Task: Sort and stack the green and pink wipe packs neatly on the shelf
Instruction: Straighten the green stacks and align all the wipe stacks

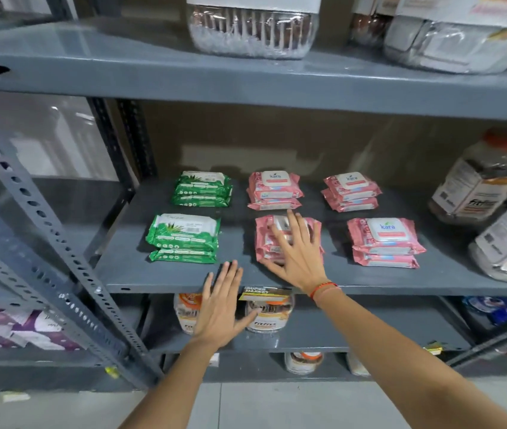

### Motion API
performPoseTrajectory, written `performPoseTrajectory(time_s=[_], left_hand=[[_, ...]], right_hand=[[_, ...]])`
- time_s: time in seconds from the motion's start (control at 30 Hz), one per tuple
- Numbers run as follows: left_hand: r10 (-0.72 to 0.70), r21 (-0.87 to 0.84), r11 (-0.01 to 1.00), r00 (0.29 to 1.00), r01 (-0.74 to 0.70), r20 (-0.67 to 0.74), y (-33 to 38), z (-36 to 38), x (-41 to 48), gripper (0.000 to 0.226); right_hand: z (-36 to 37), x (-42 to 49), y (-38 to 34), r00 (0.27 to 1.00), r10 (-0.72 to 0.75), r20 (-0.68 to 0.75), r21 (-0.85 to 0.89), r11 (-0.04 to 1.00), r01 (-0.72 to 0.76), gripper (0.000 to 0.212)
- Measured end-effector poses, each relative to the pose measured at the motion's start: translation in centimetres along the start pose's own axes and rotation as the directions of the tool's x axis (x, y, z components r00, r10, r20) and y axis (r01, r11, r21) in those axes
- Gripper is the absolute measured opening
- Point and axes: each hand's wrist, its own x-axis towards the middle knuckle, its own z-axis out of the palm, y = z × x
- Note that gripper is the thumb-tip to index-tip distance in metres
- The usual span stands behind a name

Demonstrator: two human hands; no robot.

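- Resting flat: right hand point(297, 253) lies palm-down, fingers spread, on top of the front-middle pink stack point(280, 239). Nothing gripped, just pressing on the top pack.
- Left hand point(219, 308) open, fingers straight and together, held in front of the shelf edge point(184, 284), fingertips level with the lip. Holds nothing, touches no pack.
- Red thread band point(323, 287) on the right wrist.
- Middle grey shelf carries six stacks in two rows of three.
- Left column is green: back green stack point(202, 190), front green stack point(184, 236). In the front one the top pack sits skewed, overhanging the lower pack.
- Middle column is pink: back-middle pink stack point(274, 190) just behind the right hand's fingertips.
- Right column is pink: back-right pink stack point(351, 191) and front-right pink stack point(385, 243), white flip lids facing up.
- Stacks are apart from each other, with bare shelf between columns. Exact pack count per stack hard to tell.
- Clear plastic jars point(487, 184) lie tilted at the right end of the same shelf, well apart from the pink packs.
- Jar with a yellow label tag point(266, 308) on the shelf below, partly behind the left hand.
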Motion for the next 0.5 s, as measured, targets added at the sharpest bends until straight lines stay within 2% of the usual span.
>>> performPoseTrajectory(time_s=[0.2,0.5], left_hand=[[0.003,0.015,1.000,1.000,-0.004,0.017,-0.3,0.1,0.2,0.083],[-0.029,0.026,0.999,0.999,0.030,-0.024,0.5,0.2,0.1,0.089]], right_hand=[[0.4,-0.1,1.1,0.991,-0.041,0.124,-0.024,0.999,0.045,0.076],[0.5,0.2,1.5,0.982,-0.085,0.169,-0.031,0.995,0.092,0.077]])
